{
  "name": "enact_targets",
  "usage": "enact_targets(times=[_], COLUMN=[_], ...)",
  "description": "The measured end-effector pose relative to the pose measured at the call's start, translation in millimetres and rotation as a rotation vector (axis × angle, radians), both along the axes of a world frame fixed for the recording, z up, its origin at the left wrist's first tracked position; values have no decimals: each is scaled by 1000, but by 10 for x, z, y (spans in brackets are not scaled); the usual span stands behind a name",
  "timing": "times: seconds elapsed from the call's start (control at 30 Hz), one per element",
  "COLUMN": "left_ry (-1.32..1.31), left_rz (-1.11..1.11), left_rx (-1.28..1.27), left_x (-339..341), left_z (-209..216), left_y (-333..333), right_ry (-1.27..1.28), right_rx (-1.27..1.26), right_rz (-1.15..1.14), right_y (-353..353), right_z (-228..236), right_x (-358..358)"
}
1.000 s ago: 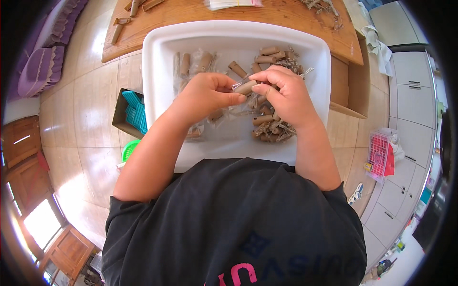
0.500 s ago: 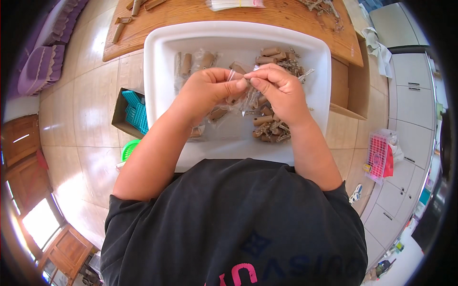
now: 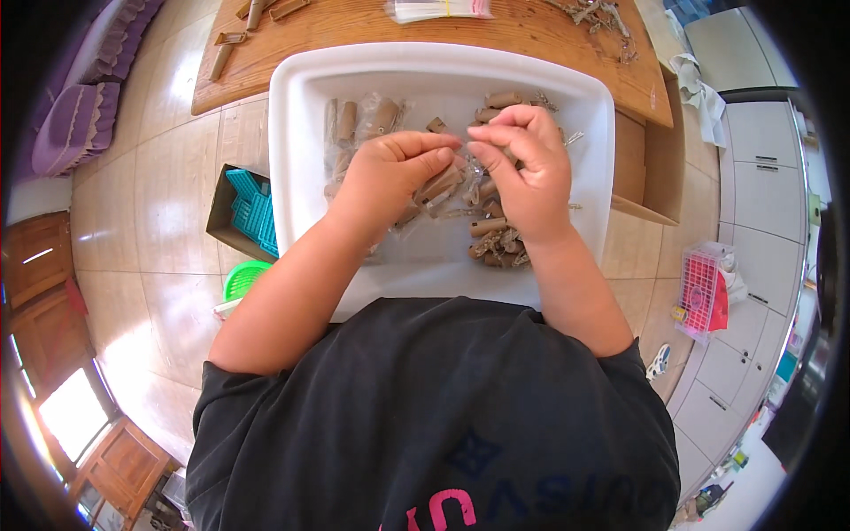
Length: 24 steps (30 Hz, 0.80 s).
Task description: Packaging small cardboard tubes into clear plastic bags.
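A white plastic tray [image 3: 584,97] rests on my lap and holds several small brown wooden pieces. My left hand [image 3: 390,173] and my right hand [image 3: 527,168] meet over its middle, pinching the top of a small clear plastic bag [image 3: 462,168] that hangs between the fingertips. A brown wooden piece [image 3: 440,184] sits just below my left fingers, seemingly inside the bag. Bagged brown pieces [image 3: 363,124] lie in the tray's left part. Loose brown pieces [image 3: 496,243] are piled under my right wrist.
A wooden table [image 3: 425,35] stands beyond the tray, with a stack of clear bags [image 3: 438,9] and metal bits [image 3: 593,13] on it. A box of teal parts [image 3: 252,208] and a green basket [image 3: 241,279] sit on the tiled floor at left. A cardboard box [image 3: 633,159] stands at right.
My hands held a brown wooden piece between them a second ago. Now they have lifted slightly and pinch the clear bag's top, with the piece lower down.
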<state>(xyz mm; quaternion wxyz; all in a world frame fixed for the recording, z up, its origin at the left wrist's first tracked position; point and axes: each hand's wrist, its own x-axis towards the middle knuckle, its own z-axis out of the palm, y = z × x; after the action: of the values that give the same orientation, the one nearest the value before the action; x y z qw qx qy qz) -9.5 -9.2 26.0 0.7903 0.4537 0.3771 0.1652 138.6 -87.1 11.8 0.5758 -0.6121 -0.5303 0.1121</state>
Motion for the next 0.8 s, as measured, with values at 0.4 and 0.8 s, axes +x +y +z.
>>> enact_targets(times=[0.4, 0.8], left_ry=[14, -35], left_rz=[-106, 160], left_rx=[288, 71], left_x=[59, -6], left_z=[-109, -33], left_y=[-166, 54], right_ry=[-107, 1144], right_rx=[-71, -301], right_rz=[-18, 146], right_y=[17, -81], right_z=[-84, -9], right_x=[-72, 251])
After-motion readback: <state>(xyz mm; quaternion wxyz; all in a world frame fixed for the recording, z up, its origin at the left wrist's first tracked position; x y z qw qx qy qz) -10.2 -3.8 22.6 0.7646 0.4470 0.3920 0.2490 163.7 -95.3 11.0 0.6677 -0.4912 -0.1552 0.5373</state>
